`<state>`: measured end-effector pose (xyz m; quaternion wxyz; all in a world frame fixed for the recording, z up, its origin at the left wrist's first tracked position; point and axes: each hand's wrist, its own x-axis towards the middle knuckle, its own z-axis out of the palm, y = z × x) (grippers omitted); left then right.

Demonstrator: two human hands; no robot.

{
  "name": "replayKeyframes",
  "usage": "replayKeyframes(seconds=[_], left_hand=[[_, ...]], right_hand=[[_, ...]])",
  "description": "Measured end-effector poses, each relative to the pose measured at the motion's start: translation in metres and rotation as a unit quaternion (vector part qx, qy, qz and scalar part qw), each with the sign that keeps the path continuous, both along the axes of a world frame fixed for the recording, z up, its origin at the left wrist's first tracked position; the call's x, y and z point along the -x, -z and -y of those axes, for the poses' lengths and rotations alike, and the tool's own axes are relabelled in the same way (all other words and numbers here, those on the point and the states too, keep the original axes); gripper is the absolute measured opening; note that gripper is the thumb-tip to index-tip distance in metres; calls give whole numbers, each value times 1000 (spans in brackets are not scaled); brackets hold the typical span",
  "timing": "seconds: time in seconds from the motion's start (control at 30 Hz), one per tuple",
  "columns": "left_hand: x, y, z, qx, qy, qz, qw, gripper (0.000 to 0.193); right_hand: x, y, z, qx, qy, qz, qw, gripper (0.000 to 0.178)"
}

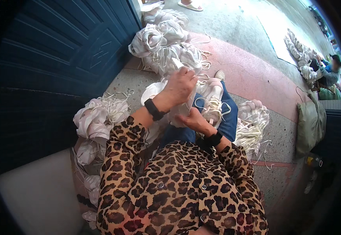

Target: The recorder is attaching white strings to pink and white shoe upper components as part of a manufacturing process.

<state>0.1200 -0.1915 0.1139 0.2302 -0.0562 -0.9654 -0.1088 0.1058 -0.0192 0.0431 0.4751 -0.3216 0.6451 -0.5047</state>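
Note:
Over my lap, my left hand (179, 87) is closed in a pinch above a white shoe upper (185, 106); whatever lies between its fingertips is too small to make out. Lower down, my right hand (197, 120) grips the same upper at its near end, thumb on top. A second white upper with pale pink parts and loose laces (213, 100) rests on my right thigh, beside the right hand. Left of my left hand lies a rounded white piece (151, 91), partly hidden by my wrist.
White bundled uppers with trailing laces lie in a heap ahead (166, 45), a pile at left (104, 117) and another at right (252, 124). A dark blue panelled door (68, 43) stands at left. A greenish sack (311, 123) hangs at right. Another person (329, 74) sits far right.

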Motion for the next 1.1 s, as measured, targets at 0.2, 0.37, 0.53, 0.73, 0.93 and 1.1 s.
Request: replayKeyframes(seconds=[0.2,0.37,0.53,0.73,0.93,1.1], left_hand=[[5,14,8,80,12,63,995,12],[15,42,80,-724,-231,7,650,10],[-40,164,141,-699,-424,17,576,13],[-115,261,55,-637,-251,122,719,24],[-108,219,-5,-542,-259,147,786,34],[-116,196,-5,-473,-210,151,842,37]], right_hand=[[2,14,3,-59,-35,-23,997,41],[6,7,-19,-4,13,88,996,41],[0,2,-29,-14,40,152,987,42],[-1,7,-29,-20,74,201,977,42],[3,19,-29,-18,111,220,969,44],[5,24,-35,46,151,294,943,45]])
